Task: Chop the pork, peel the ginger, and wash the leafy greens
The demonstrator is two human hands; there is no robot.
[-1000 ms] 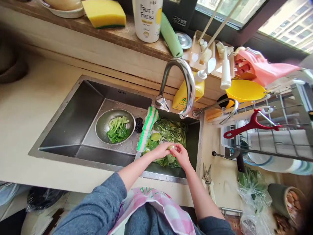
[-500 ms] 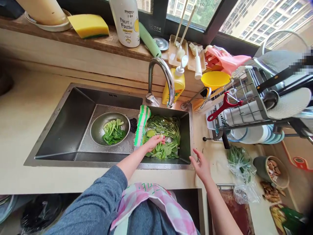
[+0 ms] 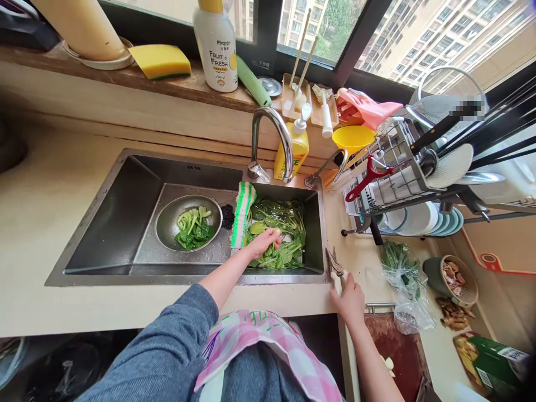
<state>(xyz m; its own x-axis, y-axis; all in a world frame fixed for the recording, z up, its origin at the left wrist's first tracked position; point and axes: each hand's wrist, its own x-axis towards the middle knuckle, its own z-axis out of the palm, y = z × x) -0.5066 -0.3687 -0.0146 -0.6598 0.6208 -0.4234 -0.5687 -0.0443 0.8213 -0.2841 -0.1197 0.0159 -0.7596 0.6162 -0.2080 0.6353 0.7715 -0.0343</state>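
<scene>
My left hand [image 3: 264, 243] hovers over the right sink basin, its fingers closed in a pinch; what they hold, if anything, is too small to make out. Under it, leafy greens [image 3: 288, 257] lie in water. At the basin's right edge, my right hand [image 3: 350, 301] has its fingers round the pale handles of the kitchen scissors [image 3: 335, 268], which rest on the counter, blades apart and pointing away from me. In the left basin sits a metal strainer bowl [image 3: 163, 226] with cut greens [image 3: 195, 229] in it.
A green-and-white striped cloth [image 3: 242, 215] hangs over the sink divider beside a black scrubber [image 3: 227, 216]. The faucet [image 3: 288, 139] arches above. A dish rack [image 3: 402, 195], bagged greens [image 3: 396, 262] and a bowl of meat pieces [image 3: 431, 273] stand at right.
My right hand has moved down and closed on the scissors, which it mostly covered before with its fingers spread. My left hand has barely moved. The view has shifted slightly.
</scene>
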